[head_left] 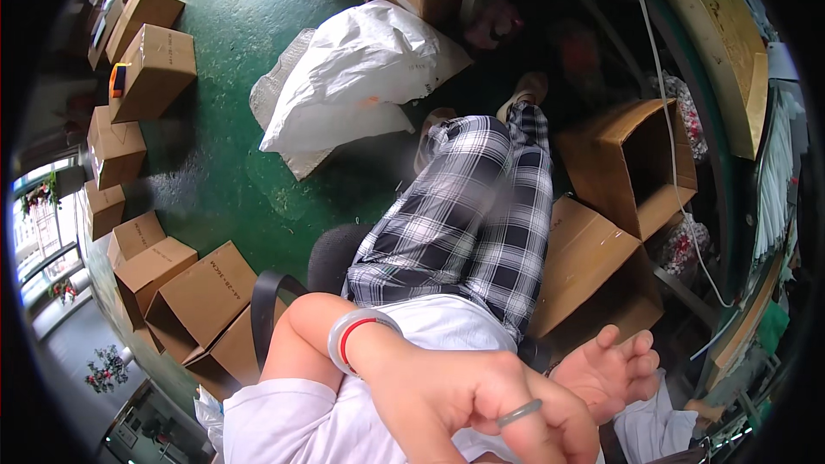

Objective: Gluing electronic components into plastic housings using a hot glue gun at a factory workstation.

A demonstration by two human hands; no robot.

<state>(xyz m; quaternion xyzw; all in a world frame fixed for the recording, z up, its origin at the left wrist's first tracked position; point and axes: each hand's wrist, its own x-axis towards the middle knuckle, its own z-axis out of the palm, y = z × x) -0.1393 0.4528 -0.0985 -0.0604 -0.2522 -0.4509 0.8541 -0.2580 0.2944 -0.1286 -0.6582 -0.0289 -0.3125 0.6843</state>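
Observation:
My left hand (pixel 503 391) is raised close at the lower edge, with a pale bangle (pixel 348 335) and a red cord on its wrist and a grey ring (pixel 520 413) on one finger. Its fingers are bent and closed, and their tips are hidden, so what they hold, if anything, does not show. Just to the right and partly behind it, my right hand (pixel 606 369) is turned palm up. Those fingers curl loosely, slightly apart, around nothing. Below both hands are my lap and legs in black-and-white plaid trousers (pixel 460 206).
A white plastic sack (pixel 361 69) lies on the green floor (pixel 223 180) ahead. Several cardboard boxes (pixel 206 292) line the left side. Open cartons (pixel 601 146) stand close by my right leg. Beyond them, a white cable (pixel 660 77) hangs beside a table edge (pixel 726 43).

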